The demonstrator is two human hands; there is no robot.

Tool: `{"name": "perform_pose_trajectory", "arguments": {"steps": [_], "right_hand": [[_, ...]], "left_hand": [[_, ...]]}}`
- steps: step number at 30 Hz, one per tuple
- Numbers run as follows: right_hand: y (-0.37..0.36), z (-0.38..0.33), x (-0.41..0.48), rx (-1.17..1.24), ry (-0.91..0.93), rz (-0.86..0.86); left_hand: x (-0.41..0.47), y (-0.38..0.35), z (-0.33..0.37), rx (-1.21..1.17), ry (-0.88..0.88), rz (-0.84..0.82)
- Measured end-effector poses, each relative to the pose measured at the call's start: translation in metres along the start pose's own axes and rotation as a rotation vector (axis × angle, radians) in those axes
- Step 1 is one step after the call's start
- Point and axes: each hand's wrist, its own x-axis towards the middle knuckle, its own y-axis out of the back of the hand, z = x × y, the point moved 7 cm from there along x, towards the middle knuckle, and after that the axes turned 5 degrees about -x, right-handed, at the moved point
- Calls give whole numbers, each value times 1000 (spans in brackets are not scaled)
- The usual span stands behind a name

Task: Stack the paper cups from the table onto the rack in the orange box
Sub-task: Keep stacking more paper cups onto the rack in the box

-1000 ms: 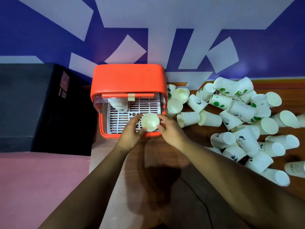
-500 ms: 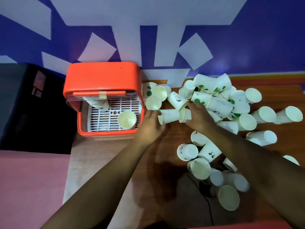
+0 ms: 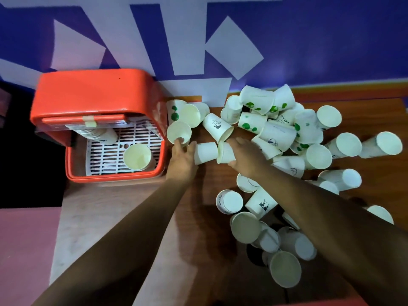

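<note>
Fingers of the right hand (image 3: 247,155) curl over a plain white cup (image 3: 225,153) lying on its side at the centre of the frame, with the thumb tucked under it, so that hand has the cup firmly in its grasp. Just to its left the left hand (image 3: 182,159) reaches forward palm down over the wooden table (image 3: 375,115). One fingertip touches the rim of an open-mouthed cup (image 3: 178,132), and the thumb side rests against a second sideways cup (image 3: 205,152) lying between the two hands. Whether it grips either one I cannot tell from where I stand. Across the middle and right of the frame the loose paper cups (image 3: 309,133) lie tumbled over one another, some plain, some with green spots, some with small dark prints. More are scattered toward the lower right beneath the right forearm. Left of the hands, just beside the open-mouthed cup, stands the orange box (image 3: 99,93), backed against the wall with its front open. Inside it the white slotted rack (image 3: 106,155) carries a cup standing mouth up (image 3: 137,156) toward its right side. A nested stack of cups (image 3: 99,135) leans at the back left under the lid, where a strip of pale tape (image 3: 90,121) is stuck. Behind everything rises a blue wall (image 3: 331,40) with white angular shapes, and a pink surface (image 3: 22,250) fills the lower left corner.
</note>
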Motion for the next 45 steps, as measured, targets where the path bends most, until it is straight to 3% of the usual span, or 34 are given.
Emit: {"name": "perform_pose_trajectory", "arguments": {"steps": [5,8,13,17,22,28,37,42,45], "right_hand": [[14,-4,-8,92,25,70],[27,-7,-20,208,5,73],[55,-25,-44,416,-46,137],[73,-64,-53,497,-56,94],[86,-122,-60,740,-15,86],[90,-158,-55,875,3,63],[73,-155,-42,906,-151,88],[67,-169,-34,1023,-181,136],[62,-184,-25,1064,-158,120]], "left_hand": [[-14,24,7,95,-139,160],[-32,50,12,6,-153,240],[-64,90,3,-357,-70,144],[-99,126,-25,-581,62,163],[-127,169,-74,-669,164,317],[-114,199,-94,-570,107,384],[-67,156,-113,-191,98,154],[-60,123,-131,-236,95,-103],[-66,129,-139,-374,124,-110]]}}
